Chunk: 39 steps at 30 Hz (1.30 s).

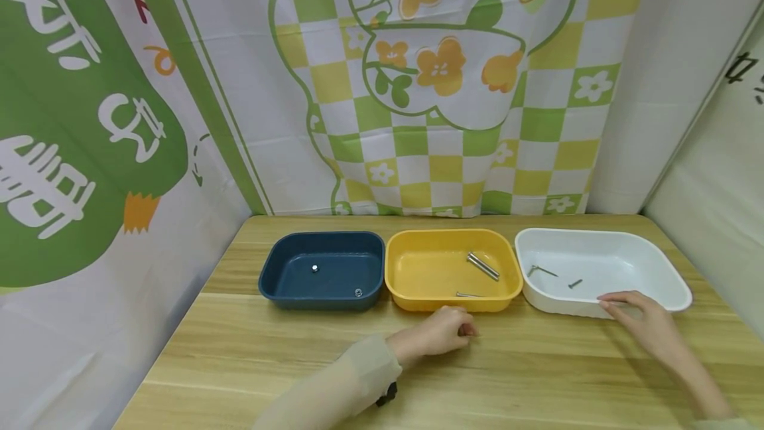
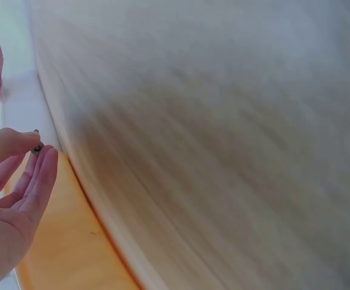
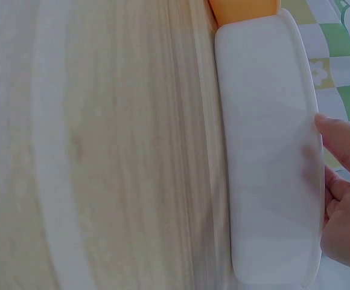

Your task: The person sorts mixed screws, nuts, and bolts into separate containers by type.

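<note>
My left hand [image 1: 438, 334] is just in front of the yellow tray [image 1: 453, 304], above the wooden table. Between thumb and fingertips it pinches a small dark metal fastener [image 2: 37, 148]; its exact kind is too small to tell. At the front rim of the white tray [image 1: 567, 306] is my right hand [image 1: 647, 324], its fingertips at the rim and partly hidden behind it in the right wrist view. I see nothing held in it. Inside the white tray lie a small screw [image 1: 575, 283] and a few thin screws [image 1: 546, 271].
Left of the yellow tray stands a dark blue tray [image 1: 322, 304] with two small nuts, one nut [image 1: 315, 269] farther back. The yellow tray holds thick metal bolts [image 1: 483, 267] and a thin screw [image 1: 469, 294]. Behind the table [image 1: 507, 383] hangs a patterned cloth [image 1: 442, 171].
</note>
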{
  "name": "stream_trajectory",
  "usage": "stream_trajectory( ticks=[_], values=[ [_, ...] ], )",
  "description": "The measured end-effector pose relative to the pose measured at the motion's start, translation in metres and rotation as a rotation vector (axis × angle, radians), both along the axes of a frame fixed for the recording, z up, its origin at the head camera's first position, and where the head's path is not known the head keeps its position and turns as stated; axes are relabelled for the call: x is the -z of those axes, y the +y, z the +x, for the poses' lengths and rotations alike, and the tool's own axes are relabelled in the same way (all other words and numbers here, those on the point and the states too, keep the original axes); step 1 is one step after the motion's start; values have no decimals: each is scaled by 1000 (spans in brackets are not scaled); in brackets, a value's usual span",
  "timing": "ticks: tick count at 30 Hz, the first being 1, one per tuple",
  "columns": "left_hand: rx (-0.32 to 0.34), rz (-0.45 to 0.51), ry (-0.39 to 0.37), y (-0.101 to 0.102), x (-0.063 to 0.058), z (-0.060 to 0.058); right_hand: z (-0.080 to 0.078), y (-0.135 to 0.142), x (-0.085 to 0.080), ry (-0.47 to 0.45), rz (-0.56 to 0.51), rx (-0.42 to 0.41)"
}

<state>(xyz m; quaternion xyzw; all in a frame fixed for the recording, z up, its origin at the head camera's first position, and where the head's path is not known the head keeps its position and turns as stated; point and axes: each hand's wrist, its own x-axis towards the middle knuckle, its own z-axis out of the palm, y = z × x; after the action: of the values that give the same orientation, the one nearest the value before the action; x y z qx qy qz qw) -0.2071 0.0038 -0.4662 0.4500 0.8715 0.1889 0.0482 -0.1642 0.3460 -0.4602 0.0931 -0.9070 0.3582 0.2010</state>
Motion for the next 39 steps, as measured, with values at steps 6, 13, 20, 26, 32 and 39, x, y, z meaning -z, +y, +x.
stream_trajectory(
  ticks=[6,13,20,26,32,39],
  values=[
    [6,54,-30,3,-7,4,0,0,0,12,1,1],
    [18,87,-34,7,-14,8,0,0,0,12,7,4],
    [7,122,-45,14,-15,8,0,0,-1,10,5,9],
    [-9,153,-78,23,-21,9,1,-1,-1,24,3,5],
    [-15,186,-77,32,-25,8,0,-1,-1,26,1,0],
    [-42,221,-92,44,-29,8,0,-1,-1,25,6,13]
  ],
)
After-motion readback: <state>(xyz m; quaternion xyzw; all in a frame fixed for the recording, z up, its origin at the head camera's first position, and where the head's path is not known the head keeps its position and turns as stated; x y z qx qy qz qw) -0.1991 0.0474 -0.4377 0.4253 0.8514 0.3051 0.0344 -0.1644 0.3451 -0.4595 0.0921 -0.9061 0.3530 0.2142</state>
